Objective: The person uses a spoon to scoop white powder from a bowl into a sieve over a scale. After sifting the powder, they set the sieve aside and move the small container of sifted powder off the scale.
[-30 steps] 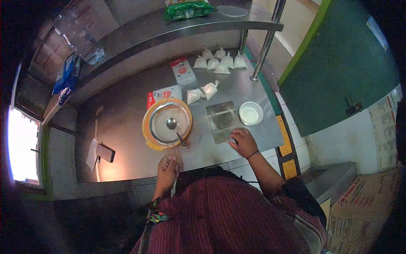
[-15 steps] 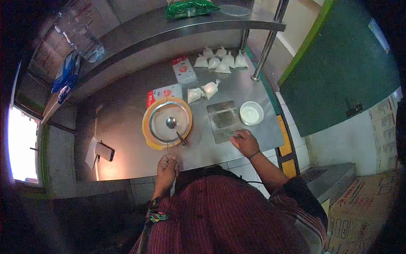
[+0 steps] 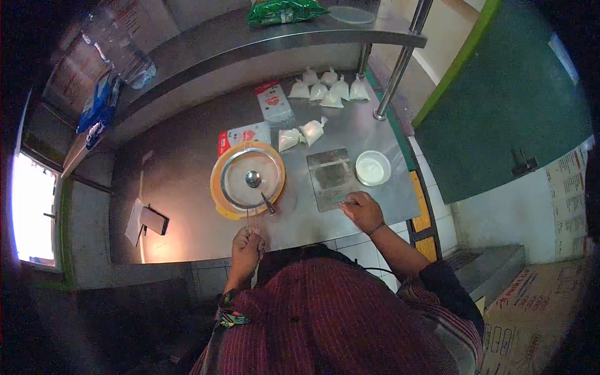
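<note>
My left hand (image 3: 247, 245) is closed around the thin wire handle of a round metal sieve (image 3: 226, 190). The sieve rests over a yellow basin (image 3: 218, 199) and has white powder in it. A metal spoon (image 3: 252, 179) with a dark handle lies in the sieve, its handle sticking over the near rim. My right hand (image 3: 362, 211) has its fingers curled together at the near right corner of a flat kitchen scale (image 3: 329, 178); whatever they may hold is hidden. Just beyond that hand stands a white tub (image 3: 373, 168) of white powder.
Two tied bags of white powder (image 3: 312, 131) lie behind the scale, with several more (image 3: 331, 97) farther back. Red-and-white packs (image 3: 274, 105) lie behind the basin. A phone (image 3: 154, 220) leans at the left. A metal shelf (image 3: 250, 53) overhangs the table's back.
The view has shifted very slightly. Both hands stay almost where they were, the left on the sieve handle and the right at the scale's corner.
</note>
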The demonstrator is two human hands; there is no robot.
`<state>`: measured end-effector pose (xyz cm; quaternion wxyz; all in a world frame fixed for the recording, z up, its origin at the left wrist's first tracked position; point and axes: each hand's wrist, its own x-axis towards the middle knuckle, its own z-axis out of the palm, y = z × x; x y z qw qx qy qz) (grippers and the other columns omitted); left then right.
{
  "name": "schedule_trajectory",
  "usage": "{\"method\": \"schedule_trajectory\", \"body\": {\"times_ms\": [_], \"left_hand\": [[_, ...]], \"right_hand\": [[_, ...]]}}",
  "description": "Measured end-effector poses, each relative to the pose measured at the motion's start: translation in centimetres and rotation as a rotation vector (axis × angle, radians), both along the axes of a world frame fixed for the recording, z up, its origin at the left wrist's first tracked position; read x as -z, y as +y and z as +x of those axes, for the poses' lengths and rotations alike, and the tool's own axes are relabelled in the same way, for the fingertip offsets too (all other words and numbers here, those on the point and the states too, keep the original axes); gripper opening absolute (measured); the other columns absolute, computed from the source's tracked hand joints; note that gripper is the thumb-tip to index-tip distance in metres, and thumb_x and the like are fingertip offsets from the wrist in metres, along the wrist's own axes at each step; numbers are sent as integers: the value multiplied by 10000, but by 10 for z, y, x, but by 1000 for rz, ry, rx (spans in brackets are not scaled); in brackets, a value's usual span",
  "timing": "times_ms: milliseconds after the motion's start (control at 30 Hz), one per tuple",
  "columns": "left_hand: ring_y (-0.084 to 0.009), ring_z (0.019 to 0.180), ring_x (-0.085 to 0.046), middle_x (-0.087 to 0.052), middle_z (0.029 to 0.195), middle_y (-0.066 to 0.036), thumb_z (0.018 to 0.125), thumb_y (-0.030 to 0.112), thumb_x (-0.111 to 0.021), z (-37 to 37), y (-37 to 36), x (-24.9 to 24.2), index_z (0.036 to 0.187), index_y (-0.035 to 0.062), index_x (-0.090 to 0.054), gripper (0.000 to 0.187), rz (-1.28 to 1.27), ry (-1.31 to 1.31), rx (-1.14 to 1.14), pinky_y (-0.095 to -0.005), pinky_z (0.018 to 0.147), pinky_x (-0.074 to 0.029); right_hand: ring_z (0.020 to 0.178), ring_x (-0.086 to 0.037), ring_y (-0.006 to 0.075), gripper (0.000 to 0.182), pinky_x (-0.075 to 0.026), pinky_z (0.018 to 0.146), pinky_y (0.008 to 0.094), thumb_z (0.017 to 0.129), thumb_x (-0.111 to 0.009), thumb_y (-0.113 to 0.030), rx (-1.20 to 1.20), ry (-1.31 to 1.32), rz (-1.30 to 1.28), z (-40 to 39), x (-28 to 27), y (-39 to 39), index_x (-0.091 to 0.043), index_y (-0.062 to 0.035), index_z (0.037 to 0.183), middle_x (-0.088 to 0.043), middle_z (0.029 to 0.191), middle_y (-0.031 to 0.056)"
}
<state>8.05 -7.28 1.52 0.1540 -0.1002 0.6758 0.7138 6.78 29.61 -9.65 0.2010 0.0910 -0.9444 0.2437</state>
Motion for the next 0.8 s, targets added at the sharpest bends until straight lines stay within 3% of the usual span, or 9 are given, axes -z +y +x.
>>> {"method": "schedule_trajectory", "body": {"times_ms": [233, 433, 533, 633, 700, 733, 800], "left_hand": [[-86, 486, -437, -514, 664, 9, 1049, 231, -551, -2, -1, 0, 953, 88, -526, 174, -3, -33, -1, -238, 435, -367], [-83, 493, -442, -514, 666, 5, 1048, 236, -554, -1, 2, -6, 946, 83, -519, 187, -16, -15, 5, -237, 436, -365], [-80, 493, -438, -509, 662, 8, 1051, 241, -550, -3, 2, -5, 953, 82, -521, 190, -14, -13, -3, -236, 441, -365], [-78, 493, -432, -502, 655, 10, 1055, 246, -544, -2, 2, -7, 955, 81, -527, 194, 14, -12, 2, -238, 449, -368], [-77, 491, -426, -496, 646, 12, 1058, 242, -537, -1, 1, -8, 954, 81, -529, 191, -9, -28, 3, -242, 451, -369], [-77, 491, -426, -496, 646, 12, 1058, 242, -537, 0, 1, -6, 954, 81, -529, 191, -8, -30, 1, -242, 451, -369], [-78, 487, -423, -493, 641, 12, 1058, 235, -536, 0, 1, -1, 959, 82, -530, 183, -2, 14, -22, -244, 444, -364]], "right_hand": [[944, -659, 290, 130, -569, 770, 425, 844, -773, -271, -74, 64, 88, 1, -13, 1, -737, -150, 816, -681, 997, 70], [964, -650, 307, 161, -558, 824, 435, 831, -779, -258, -33, 38, 55, 2, -12, 0, -717, -117, 878, -674, 1027, 82], [950, -642, 335, 225, -534, 865, 439, 825, -791, -266, -146, 147, 67, 4, -21, 4, -697, -90, 928, -669, 1028, 98], [924, -614, 354, 257, -509, 860, 422, 820, -798, -249, 5, 167, -72, 14, -15, 8, -662, -62, 933, -647, 993, 133], [916, -590, 350, 281, -484, 851, 406, 865, -766, -263, 395, -25, -414, 18, -7, 16, -618, -30, 916, -624, 961, 161], [916, -590, 350, 281, -484, 851, 406, 865, -766, -263, 394, -27, -412, 18, -8, 20, -618, -30, 916, -624, 961, 161], [852, -564, 299, 304, -470, 810, 407, 934, -702, -291, 699, -27, -658, 13, -17, 30, -578, -16, 899, -583, 883, 151]]}}
